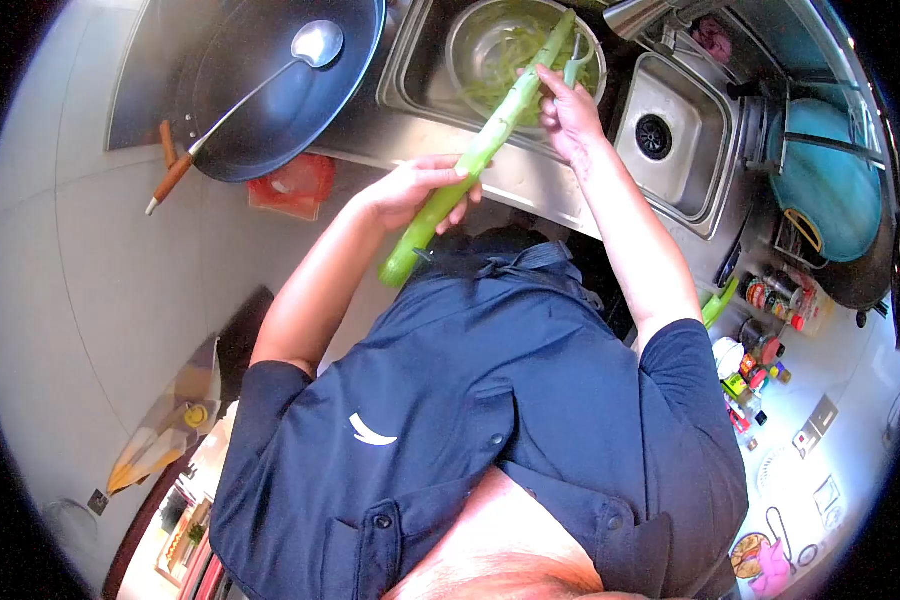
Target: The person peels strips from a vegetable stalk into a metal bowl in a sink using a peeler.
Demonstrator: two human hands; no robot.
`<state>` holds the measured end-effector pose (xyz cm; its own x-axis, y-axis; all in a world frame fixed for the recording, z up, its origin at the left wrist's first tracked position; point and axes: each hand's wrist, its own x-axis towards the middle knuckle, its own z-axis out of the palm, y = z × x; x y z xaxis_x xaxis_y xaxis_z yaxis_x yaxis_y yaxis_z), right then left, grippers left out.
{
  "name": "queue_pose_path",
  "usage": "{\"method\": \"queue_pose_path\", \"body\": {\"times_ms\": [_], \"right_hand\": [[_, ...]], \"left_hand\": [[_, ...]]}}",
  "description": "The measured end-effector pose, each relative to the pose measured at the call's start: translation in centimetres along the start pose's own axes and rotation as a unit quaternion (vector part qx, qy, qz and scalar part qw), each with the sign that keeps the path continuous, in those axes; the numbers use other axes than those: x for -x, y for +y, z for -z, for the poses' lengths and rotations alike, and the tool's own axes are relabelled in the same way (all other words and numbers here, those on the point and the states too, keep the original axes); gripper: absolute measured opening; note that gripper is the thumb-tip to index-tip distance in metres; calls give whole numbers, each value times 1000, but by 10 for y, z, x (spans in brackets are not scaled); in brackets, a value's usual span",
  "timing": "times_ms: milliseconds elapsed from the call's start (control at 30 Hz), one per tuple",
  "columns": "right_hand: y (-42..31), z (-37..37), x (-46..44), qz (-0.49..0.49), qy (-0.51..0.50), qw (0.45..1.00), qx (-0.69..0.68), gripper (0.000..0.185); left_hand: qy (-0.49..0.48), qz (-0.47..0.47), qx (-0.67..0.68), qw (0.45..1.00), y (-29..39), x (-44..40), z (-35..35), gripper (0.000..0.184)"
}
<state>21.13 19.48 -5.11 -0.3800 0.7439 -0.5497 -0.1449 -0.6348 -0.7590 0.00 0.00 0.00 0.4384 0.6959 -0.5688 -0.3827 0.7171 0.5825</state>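
Observation:
A long, pale green celtuce stem runs slantwise from my waist up over the metal bowl. My left hand is closed around its lower part. Higher up, my right hand grips a peeler with a light green handle, close against the stem's upper end. The fingers of that hand cover part of the handle. Thin green peelings lie in the bowl, which sits in the left sink basin.
A dark wok with a wooden-handled ladle is at left, above a red plastic basket. On the right are a second basin, a teal oval board, and several bottles and jars. Another green stalk lies beside my right arm.

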Motion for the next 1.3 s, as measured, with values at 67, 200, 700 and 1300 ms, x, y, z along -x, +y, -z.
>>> {"method": "queue_pose_path", "body": {"times_ms": [67,200,700,1300], "right_hand": [[-2,0,2,11,-7,1000,5,39],[-11,-3,19,94,122,942,299,45],[25,-32,108,311,-151,789,509,39],[-11,35,-6,200,154,795,552,71]], "left_hand": [[-60,-48,56,995,1,-2,-4,53],[-31,-72,60,995,5,1,-6,47],[0,-88,118,989,9,-2,-10,28],[-19,-75,206,976,1,4,-13,31]]}}
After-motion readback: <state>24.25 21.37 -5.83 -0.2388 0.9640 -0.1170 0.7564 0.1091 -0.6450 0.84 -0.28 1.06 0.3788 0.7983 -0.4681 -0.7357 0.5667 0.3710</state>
